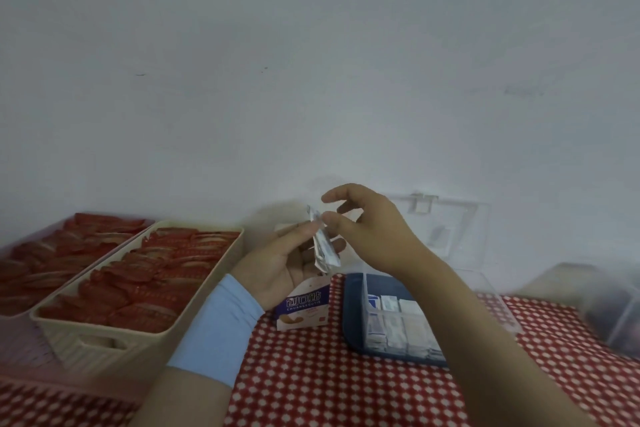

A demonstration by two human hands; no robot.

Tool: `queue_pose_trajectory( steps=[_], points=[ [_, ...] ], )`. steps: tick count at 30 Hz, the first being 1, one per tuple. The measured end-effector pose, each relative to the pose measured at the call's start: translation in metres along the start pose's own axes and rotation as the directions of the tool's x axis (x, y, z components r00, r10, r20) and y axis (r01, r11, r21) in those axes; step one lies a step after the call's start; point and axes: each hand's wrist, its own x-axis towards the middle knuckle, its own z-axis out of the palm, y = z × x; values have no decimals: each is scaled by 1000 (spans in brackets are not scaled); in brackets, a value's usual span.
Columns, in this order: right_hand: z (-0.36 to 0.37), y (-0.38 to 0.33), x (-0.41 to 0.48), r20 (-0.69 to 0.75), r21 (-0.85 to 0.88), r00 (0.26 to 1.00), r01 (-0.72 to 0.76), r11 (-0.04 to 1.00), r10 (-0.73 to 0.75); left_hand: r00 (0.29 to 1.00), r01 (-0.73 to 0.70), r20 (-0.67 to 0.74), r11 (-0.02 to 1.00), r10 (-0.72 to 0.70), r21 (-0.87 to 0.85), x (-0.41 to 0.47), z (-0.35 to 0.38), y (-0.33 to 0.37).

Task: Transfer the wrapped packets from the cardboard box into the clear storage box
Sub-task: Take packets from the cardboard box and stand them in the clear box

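My left hand (287, 260), with a light blue wristband, grips the small white and purple cardboard box (304, 305) and lifts it off the table. A strip of silvery wrapped packets (323, 243) sticks up out of the box top. My right hand (367, 229) pinches the upper end of that strip between thumb and fingers. The clear storage box (398, 322) stands to the right on a dark blue tray (353, 315), its lid (446, 229) tilted back against the wall. Several white wrapped packets lie in its compartments.
A beige basket (138, 333) full of red packets stands at the left, with a pink tray (20, 270) of more red packets behind it. A blurred clear container (606, 308) sits at the far right. A red and white patterned cloth (329, 385) covers the table against a white wall.
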Motion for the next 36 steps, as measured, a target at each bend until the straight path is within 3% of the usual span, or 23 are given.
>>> queue_pose_trajectory(
  steps=[3, 6, 12, 17, 23, 28, 30, 36],
  points=[
    [-10, -5, -10, 140, 33, 990, 31, 999, -35, 1000, 5, 3, 1000, -5, -22, 1, -2, 0],
    [-11, -11, -19, 274, -103, 961, 80, 992, -49, 999, 16, 34, 998, -14, -54, 1, -3, -2],
    [-1, -6, -19, 169, -79, 974, 167, 983, -152, 999, -14, 43, 989, 21, -146, 8, -4, -13],
    [-1, -2, -16, 237, -125, 959, 189, 974, -156, 999, 11, 49, 992, -5, -124, 10, -4, -14],
    [-5, -1, -18, 282, -127, 956, 122, 984, -82, 997, 4, 77, 991, 7, -137, 8, -1, -17],
    [-21, 2, -13, 293, 226, 955, -34, 974, -35, 996, 8, 87, 993, 2, -116, 2, 5, -16],
    [-32, 4, -10, 272, 196, 962, -49, 979, -6, 997, 7, 75, 997, -1, -80, 1, 10, -17],
    [-66, 5, -16, 389, 37, 919, -82, 996, 61, 987, 67, 146, 997, -71, 31, -3, 29, -27]
  ],
)
